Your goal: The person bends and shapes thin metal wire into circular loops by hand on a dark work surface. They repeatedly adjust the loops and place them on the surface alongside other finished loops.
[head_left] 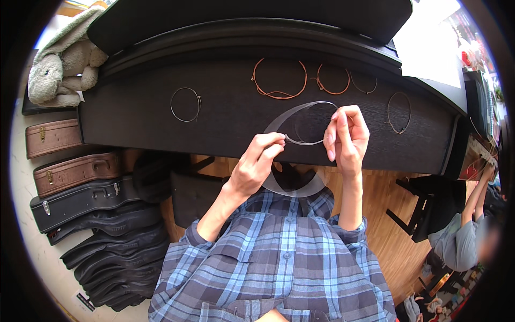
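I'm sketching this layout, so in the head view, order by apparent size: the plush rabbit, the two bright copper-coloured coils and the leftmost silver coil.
1. Plush rabbit
2. Left copper-coloured coil
3. Right copper-coloured coil and leftmost silver coil: too alike to rank.

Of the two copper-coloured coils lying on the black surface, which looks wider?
The left copper-coloured coil: its loop spans visibly more than the right copper-coloured coil beside it.

Left of left fingers (pixel 266 141): passable to silver coil (pixel 171 104) | between fingertips: clear loop (pixel 279 123) obstructs | beyond: copper coils (pixel 281 97) obstruct | right of right fingers (pixel 343 127): passable to thin coil (pixel 410 114)
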### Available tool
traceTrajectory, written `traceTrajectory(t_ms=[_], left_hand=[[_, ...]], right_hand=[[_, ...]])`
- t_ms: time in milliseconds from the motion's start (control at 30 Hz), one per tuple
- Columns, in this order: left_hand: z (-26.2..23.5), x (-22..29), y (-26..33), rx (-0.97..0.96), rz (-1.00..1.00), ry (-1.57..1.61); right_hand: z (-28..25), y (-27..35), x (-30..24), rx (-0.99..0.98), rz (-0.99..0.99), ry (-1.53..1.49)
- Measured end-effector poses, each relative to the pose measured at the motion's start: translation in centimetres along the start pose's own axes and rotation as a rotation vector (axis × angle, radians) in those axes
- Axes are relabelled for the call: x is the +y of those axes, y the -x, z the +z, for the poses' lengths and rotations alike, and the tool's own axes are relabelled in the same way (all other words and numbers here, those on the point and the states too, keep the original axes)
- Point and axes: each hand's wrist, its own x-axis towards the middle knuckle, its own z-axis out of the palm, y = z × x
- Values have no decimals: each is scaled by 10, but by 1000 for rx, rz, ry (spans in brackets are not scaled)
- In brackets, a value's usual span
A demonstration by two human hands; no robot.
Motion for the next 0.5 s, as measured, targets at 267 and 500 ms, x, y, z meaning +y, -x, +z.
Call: traceTrajectory(t_ms=[267,500], left_hand=[[-37,7,-4,-198,-209,-63],[-86,15,12,-313,-340,-188]], right_hand=[[-7,-7,1,41,-30,-122],[-9,-8,0,90,-44,-195]])
